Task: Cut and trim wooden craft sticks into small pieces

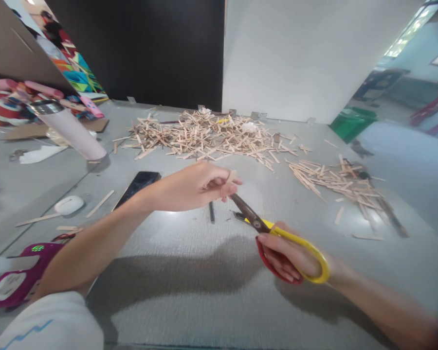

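My right hand [284, 250] is wrapped through the handles of a pair of scissors [255, 221], one handle yellow and the other red. Their dark blades point up and left, with the tips at the fingers of my left hand [200, 187]. Those fingers are closed in a pinch on a short pale wooden stick [232, 176], mostly hidden by the hand. Beyond both hands spreads a large heap of flat wooden sticks [204, 136]. A smaller pile of sticks [324, 180] lies to the right.
Left of my arm are a phone [140, 184], a white earbud case [69, 205], a pale pink bottle [69, 129] and a purple device [40, 262]. A dark thin rod [211, 212] lies under my left hand. Black and white panels [277, 58] close off the table's back; a green bin [352, 121] stands beyond.
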Demonstrator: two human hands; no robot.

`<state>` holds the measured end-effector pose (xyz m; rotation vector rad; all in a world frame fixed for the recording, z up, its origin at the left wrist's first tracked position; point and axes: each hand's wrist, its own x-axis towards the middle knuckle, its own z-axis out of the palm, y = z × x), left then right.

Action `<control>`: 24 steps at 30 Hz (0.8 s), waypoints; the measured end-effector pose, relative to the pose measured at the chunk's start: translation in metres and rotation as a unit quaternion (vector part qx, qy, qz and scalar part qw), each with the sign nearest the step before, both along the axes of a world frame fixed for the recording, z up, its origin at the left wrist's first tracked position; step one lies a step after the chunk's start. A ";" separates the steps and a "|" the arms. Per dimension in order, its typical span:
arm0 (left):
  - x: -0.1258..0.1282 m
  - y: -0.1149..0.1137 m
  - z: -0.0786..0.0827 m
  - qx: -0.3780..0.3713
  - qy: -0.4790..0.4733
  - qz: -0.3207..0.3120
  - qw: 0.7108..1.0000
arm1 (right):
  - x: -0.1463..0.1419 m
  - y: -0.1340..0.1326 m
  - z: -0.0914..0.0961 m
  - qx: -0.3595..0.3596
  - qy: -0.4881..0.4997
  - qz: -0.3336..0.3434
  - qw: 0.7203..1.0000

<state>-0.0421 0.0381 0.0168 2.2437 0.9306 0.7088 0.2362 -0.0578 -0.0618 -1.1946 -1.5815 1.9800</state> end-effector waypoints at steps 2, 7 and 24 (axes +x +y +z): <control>-0.001 0.001 0.002 0.012 0.025 -0.015 1.000 | -0.001 0.002 -0.003 -0.049 0.056 0.001 0.997; -0.006 0.002 0.006 0.014 0.090 -0.068 0.994 | 0.000 0.006 -0.010 -0.197 0.219 0.065 0.953; -0.009 -0.003 0.009 -0.228 -0.044 -0.043 0.972 | 0.001 0.009 -0.009 0.011 0.125 0.024 0.992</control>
